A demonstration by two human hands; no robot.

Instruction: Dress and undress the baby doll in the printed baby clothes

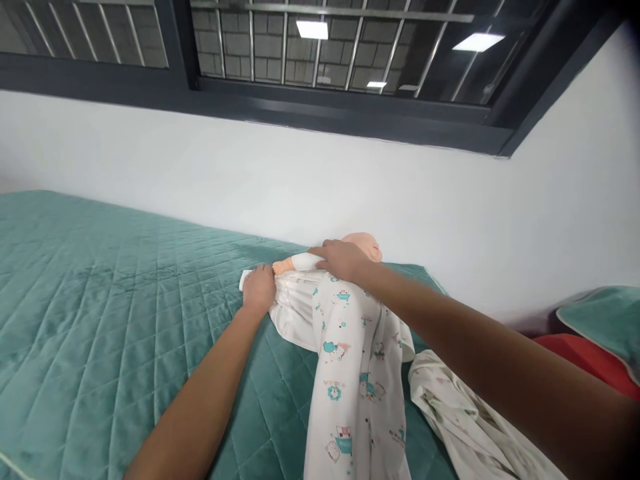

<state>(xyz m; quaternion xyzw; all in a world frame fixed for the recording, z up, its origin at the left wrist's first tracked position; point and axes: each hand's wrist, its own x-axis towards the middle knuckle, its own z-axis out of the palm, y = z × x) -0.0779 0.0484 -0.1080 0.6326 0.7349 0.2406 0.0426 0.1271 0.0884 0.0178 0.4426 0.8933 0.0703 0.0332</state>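
A baby doll (364, 241) lies on the green quilted bed cover, its head near the wall and partly hidden by my right hand. Its bare hand (283, 266) and white-covered arm (303, 261) stretch out to the left. White baby clothing (345, 360) with teal and pink prints is spread over and below the body. My left hand (260, 289) is closed on a white edge of this clothing beside the doll's hand. My right hand (340, 259) curls over the doll's upper arm near the shoulder, with its fingertips on the white sleeve.
Another crumpled, patterned white cloth (465, 413) lies to the right. Beyond it are a red item (585, 357) and a raised green quilted piece (607, 320). The white wall (250, 173) rises behind the bed cover (125, 307), below a dark-framed barred window (320, 107).
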